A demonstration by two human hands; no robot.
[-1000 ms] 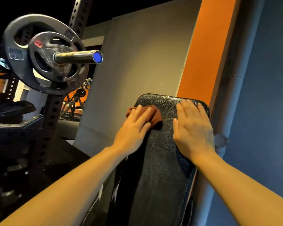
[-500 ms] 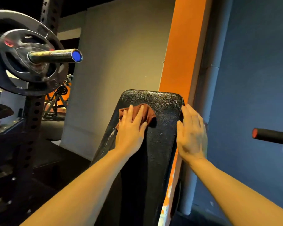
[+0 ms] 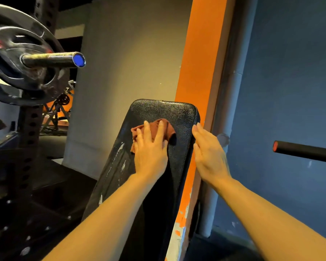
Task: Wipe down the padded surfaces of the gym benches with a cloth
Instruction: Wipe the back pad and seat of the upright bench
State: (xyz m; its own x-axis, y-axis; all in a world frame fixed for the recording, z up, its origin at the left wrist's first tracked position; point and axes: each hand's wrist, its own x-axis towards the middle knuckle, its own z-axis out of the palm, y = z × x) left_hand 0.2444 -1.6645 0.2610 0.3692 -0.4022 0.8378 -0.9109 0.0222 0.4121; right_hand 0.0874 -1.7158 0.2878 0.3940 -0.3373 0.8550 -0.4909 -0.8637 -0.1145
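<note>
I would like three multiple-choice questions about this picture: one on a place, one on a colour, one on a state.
1. Where is the cloth?
A. on the floor
B. on the upper pad, under the left hand
C. over the barbell

2. What colour is the barbell's end cap?
A. blue
B. green
C. white

3. How is the right hand?
A. a fist in the air
B. flat, fingers straight, at the pad's right edge
C. gripping the cloth

Answers:
1 B, the reddish-brown cloth shows beyond the left fingers.
2 A, the round tip is bright blue.
3 B, the fingers lie straight along the edge.
</note>
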